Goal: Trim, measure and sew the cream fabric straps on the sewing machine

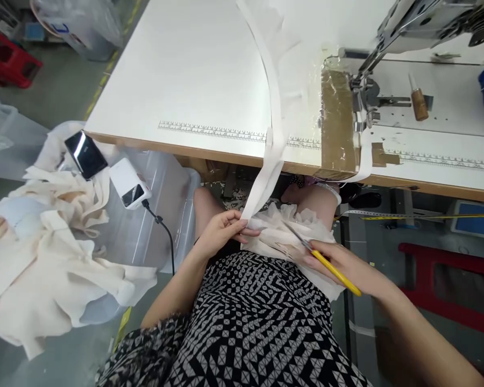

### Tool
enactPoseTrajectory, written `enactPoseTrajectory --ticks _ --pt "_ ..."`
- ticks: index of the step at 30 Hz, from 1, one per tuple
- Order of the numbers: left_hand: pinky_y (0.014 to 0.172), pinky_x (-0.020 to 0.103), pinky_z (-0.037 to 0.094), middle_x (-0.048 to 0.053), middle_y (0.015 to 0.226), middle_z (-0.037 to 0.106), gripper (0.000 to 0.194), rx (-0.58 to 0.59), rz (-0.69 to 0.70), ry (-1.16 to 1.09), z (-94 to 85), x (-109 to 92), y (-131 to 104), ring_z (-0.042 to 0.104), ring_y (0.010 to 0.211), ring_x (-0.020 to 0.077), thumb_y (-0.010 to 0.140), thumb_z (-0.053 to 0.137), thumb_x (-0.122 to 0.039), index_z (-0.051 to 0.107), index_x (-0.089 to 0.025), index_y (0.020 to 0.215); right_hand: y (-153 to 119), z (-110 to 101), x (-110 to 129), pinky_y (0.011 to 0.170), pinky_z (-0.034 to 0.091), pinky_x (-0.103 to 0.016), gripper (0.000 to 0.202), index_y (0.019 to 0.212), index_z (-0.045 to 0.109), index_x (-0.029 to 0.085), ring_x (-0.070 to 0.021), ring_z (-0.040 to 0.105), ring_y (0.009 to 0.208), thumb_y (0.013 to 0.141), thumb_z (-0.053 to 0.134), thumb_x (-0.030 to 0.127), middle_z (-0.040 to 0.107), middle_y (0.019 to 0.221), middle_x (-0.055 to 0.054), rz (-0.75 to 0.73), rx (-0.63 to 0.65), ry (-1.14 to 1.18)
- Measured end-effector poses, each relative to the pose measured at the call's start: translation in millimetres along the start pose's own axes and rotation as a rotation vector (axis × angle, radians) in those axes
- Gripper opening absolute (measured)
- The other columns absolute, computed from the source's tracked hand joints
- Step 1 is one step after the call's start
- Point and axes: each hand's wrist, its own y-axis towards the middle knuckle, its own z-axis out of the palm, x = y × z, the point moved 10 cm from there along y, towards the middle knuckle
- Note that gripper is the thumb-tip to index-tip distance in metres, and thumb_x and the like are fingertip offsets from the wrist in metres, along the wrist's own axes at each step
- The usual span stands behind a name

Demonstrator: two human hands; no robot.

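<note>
My left hand pinches the near end of a long cream fabric strip, which runs down over the table's edge to my lap. In my right hand is a pair of scissors with yellow handles; the blades point up and left over the cloth. Bunched cream fabric lies across my lap, under both hands. The blade tips are to the right of my left hand, apart from the strip it holds. Whether the blades touch the lap cloth I cannot tell.
A white sewing table with a printed ruler lies ahead, its sewing machine at right. Near the machine lies a wooden-handled awl. At left, cream cloth pieces, a black phone and a white power bank rest by a plastic bin.
</note>
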Motion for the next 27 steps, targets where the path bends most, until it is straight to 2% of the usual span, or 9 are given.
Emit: enactPoseTrajectory --ticks 2,4,8,11,14,19,27 --pt "0.064 0.023 0.057 0.009 0.084 0.074 0.051 -0.029 -0.02 -0.031 -1.6 4 -1 0.074 0.079 0.0206 0.071 0.081 -0.057 0.062 -0.014 0.09 35 11 19 0.055 0.035 -0.028 0.054 0.075 0.046 0.021 -0.0164 0.047 0.061 0.092 0.048 0.072 0.051 0.069 0.0 -0.029 0.146 -0.018" --pt "0.067 0.023 0.058 0.01 0.087 0.074 0.052 -0.042 -0.039 -0.063 -3.1 9 -2 0.074 0.084 0.0218 0.07 0.082 -0.056 0.063 -0.012 0.091 58 15 35 0.056 0.032 -0.028 0.056 0.073 0.043 0.021 -0.0157 0.044 0.061 0.092 0.044 0.074 0.048 0.068 0.001 -0.055 0.252 -0.03" --pt "0.066 0.021 0.058 0.009 0.083 0.074 0.053 -0.047 -0.052 -0.103 -4.5 14 0 0.075 0.081 0.0213 0.068 0.084 -0.056 0.062 -0.012 0.089 78 12 57 0.054 0.03 -0.027 0.061 0.071 0.041 0.022 -0.0148 0.041 0.059 0.089 0.04 0.079 0.044 0.064 0.002 -0.081 0.333 -0.062" --pt "0.066 0.022 0.058 0.009 0.079 0.074 0.053 -0.044 -0.062 -0.108 -4.6 16 1 0.075 0.078 0.0217 0.068 0.084 -0.056 0.061 -0.012 0.087 83 6 65 0.052 0.027 -0.027 0.065 0.068 0.039 0.022 -0.0143 0.041 0.056 0.086 0.036 0.084 0.043 0.06 0.002 -0.09 0.309 -0.133" --pt "0.066 0.024 0.059 0.009 0.076 0.074 0.055 -0.038 -0.077 -0.096 -4.2 17 2 0.075 0.078 0.0238 0.068 0.083 -0.059 0.06 -0.012 0.087 86 -2 70 0.052 0.026 -0.029 0.066 0.067 0.039 0.022 -0.0149 0.042 0.053 0.086 0.033 0.085 0.047 0.058 0.0 -0.097 0.224 -0.266" --pt "0.065 0.025 0.058 0.009 0.074 0.074 0.057 -0.043 -0.08 -0.107 -4.5 17 4 0.075 0.077 0.0247 0.066 0.084 -0.06 0.06 -0.012 0.086 86 -9 73 0.052 0.023 -0.03 0.062 0.069 0.04 0.023 -0.0174 0.044 0.054 0.092 0.025 0.078 0.052 0.061 -0.004 -0.08 0.104 -0.551" --pt "0.063 0.023 0.057 0.009 0.073 0.074 0.055 -0.039 -0.068 -0.127 -5.7 19 5 0.075 0.075 0.0234 0.067 0.083 -0.059 0.06 -0.012 0.084 87 -7 71 0.054 0.023 -0.03 0.058 0.067 0.046 0.021 -0.0198 0.055 0.058 0.095 0.034 0.071 0.059 0.063 -0.006 -0.059 0.066 -0.63"
